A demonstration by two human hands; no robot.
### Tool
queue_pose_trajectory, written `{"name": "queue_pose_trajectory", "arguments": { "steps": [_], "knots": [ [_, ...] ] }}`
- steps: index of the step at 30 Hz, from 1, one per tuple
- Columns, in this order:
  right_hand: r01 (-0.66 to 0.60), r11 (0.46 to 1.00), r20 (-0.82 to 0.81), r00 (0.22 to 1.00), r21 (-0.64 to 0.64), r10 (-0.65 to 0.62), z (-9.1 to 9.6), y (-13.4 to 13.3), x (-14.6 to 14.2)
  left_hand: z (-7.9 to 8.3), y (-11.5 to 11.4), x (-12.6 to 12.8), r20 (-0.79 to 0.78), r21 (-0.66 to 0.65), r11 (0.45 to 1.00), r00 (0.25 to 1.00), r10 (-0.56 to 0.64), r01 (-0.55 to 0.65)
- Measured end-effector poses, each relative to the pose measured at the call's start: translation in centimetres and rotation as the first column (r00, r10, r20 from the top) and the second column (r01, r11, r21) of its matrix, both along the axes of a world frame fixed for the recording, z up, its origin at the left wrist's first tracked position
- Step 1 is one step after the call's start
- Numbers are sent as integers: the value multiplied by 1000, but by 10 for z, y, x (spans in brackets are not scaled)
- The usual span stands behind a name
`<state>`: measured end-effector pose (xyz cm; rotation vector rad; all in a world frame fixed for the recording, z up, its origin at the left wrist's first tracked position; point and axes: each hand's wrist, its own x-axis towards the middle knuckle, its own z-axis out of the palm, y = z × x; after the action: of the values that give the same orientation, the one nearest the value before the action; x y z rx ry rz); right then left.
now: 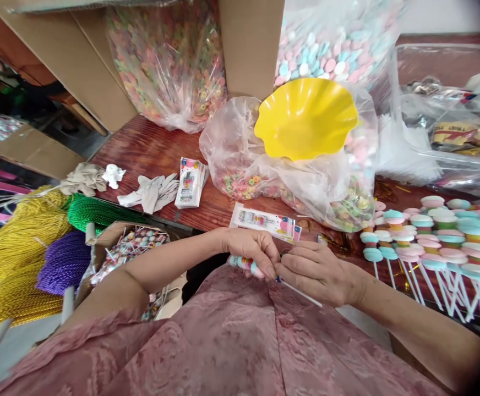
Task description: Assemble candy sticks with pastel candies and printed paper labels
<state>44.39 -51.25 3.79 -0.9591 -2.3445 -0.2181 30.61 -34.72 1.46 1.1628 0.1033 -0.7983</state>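
Observation:
A candy skewer [240,263], with pastel candies stacked on a white stick, lies across my front above the lap. My left hand [252,247] is closed around its candy end, covering part of the stack. Close beside it, my right hand [322,269] pinches the skewer where the candies end and the stick begins. Something small and dark blue shows at that spot, mostly hidden by my fingers. The bare stick slants out below the right hand. Just beyond my hands, a printed packet [260,221] rests on the table.
Finished-looking candy skewers [442,242] are piled at right. A yellow wavy bowl [306,118] sits on clear candy bags [240,143]. Gloves [153,192] and stacked printed packets [190,184] lie left. Below are an open box of skewers [136,247] and bundled gold cord [25,242].

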Motion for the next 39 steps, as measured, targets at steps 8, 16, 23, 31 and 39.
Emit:
{"name": "queue_pose_trajectory", "arguments": {
  "steps": [8,16,23,31,39],
  "knots": [
    [39,999,39,999,-11,-38,7,5,-5,2,9,20,102,-85,990,989,-103,112],
    [273,960,192,947,-58,-258,30,8,-1,62,76,20,582,453,831,813,-3,-321],
    [379,873,-206,869,-307,-450,10,33,16,80,-22,-10,797,560,695,64,-601,-450],
    [159,776,-594,556,-610,-581,4,39,-6,-3,12,21,729,146,502,436,528,-852],
    [454,838,-582,608,-302,-539,-14,53,-5,13,-5,4,700,-4,476,338,629,-879]
  ]
}}
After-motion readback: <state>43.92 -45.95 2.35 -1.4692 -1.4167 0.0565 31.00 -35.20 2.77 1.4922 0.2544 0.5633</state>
